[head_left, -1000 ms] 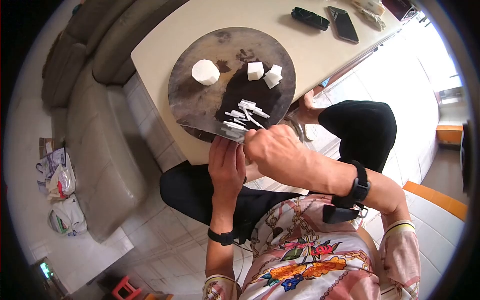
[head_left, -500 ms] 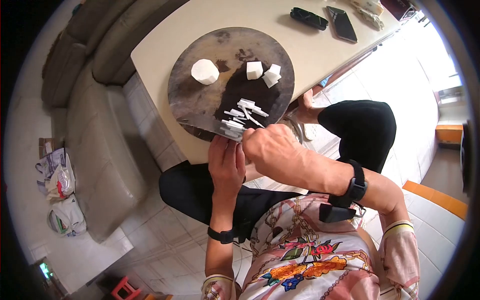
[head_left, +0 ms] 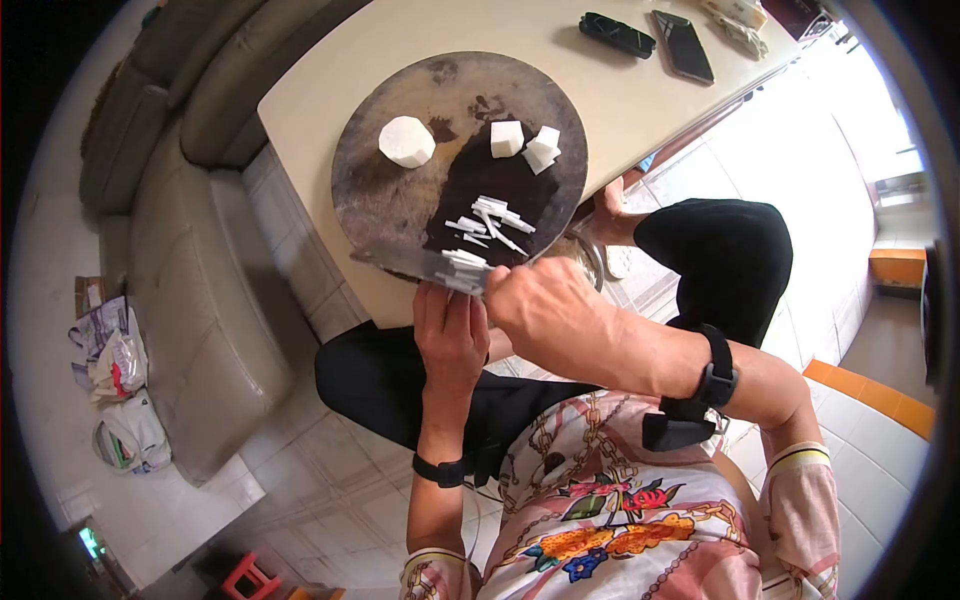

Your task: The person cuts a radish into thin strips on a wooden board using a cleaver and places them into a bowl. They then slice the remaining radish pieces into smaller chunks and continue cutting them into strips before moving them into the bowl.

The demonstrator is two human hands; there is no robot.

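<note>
My right hand is closed round the handle of a kitchen knife, its broad blade reaching left across the near edge of a round, dark-stained cutting board. Just below the blade, my left hand has its fingers together, the tips against a white vegetable piece mostly hidden by the knife. Thin white strips lie loosely on the board beyond the blade. Farther back are a large rounded white chunk on the left, a block and some smaller cut pieces on the right.
The board rests on a cream table. A dark case and a phone lie at its far right. A grey sofa stands to the left, with bags beyond it. My knees are under the near edge.
The knife has shifted slightly, its blade now blurred and a little lower at the tip. Both hands stay close together at the board's near edge. The cut pieces lie as before.
</note>
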